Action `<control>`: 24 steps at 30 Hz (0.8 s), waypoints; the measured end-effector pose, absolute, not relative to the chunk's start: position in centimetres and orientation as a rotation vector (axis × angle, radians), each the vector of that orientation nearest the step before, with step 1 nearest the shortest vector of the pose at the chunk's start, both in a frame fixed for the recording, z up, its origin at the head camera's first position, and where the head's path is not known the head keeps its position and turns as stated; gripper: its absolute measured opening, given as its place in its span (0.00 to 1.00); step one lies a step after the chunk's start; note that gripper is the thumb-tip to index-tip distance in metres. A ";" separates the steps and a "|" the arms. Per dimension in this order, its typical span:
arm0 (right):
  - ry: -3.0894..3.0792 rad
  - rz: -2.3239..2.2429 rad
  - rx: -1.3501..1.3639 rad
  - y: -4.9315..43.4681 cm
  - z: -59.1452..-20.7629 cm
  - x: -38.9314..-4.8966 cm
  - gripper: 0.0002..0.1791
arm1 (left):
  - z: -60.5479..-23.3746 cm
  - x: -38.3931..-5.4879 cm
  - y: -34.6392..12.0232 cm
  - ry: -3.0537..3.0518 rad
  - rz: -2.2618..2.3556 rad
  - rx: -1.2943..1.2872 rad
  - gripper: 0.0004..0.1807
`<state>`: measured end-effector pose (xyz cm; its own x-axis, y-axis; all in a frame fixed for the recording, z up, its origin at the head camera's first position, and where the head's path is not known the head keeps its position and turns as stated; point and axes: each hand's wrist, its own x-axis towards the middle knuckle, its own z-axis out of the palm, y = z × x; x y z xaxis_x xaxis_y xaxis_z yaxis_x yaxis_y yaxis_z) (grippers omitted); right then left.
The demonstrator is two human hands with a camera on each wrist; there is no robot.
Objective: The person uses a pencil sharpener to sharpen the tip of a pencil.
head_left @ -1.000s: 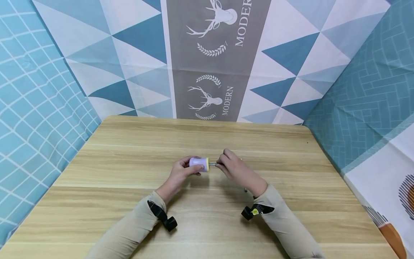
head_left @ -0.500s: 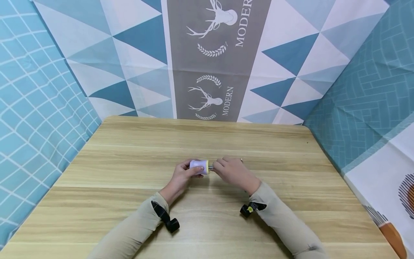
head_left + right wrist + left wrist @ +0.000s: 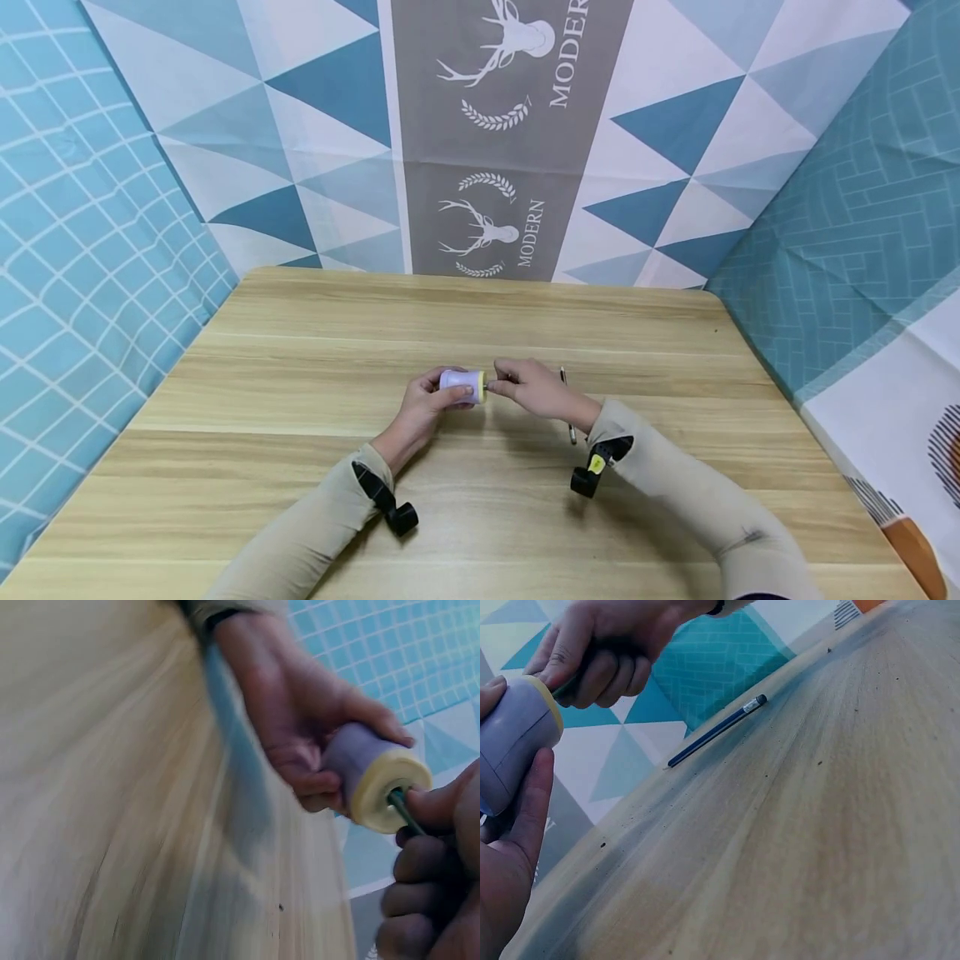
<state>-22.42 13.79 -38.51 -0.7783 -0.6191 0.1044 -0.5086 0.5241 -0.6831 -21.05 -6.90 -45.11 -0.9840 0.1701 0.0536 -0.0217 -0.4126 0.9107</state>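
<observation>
My left hand (image 3: 416, 408) grips a small purple pencil sharpener (image 3: 459, 384) with a pale yellow rim, held level above the table. Its round opening faces right, as the right wrist view shows. A thin green pencil (image 3: 406, 810) sticks into that opening. My right hand (image 3: 538, 389) pinches the pencil between thumb and curled fingers, close to the rim. Most of the pencil is hidden inside the sharpener and by the right hand. Beyond, a second, dark pencil (image 3: 716, 731) lies on the table, partly covered by my right wrist in the head view.
The light wooden table (image 3: 360, 500) stretches around both hands. Patterned cloths hang at its back and sides, with a grey deer-print panel (image 3: 491, 150) at the back. A black wrist camera (image 3: 401, 518) hangs below the left sleeve, another (image 3: 585, 481) below the right.
My right hand has moved left, closer to the sharpener, and its wrist has turned. Less of the held pencil shows. The lying pencil is less covered. My left hand has hardly moved.
</observation>
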 end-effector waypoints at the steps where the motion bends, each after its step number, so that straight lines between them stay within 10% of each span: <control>1: 2.556 -1.134 -0.924 13.7 -38.4 -22.5 0.15 | -45.1 -21.0 -6.9 1.631 2.545 0.211 0.16; 16: 1.571 -1.362 -0.222 14.9 -38.3 -24.6 0.10 | -45.2 -20.8 -6.8 1.928 2.393 0.267 0.22; 24: 2.000 -1.212 -0.514 15.2 -37.6 -23.8 0.16 | -45.0 -20.8 -6.8 1.811 2.441 0.257 0.23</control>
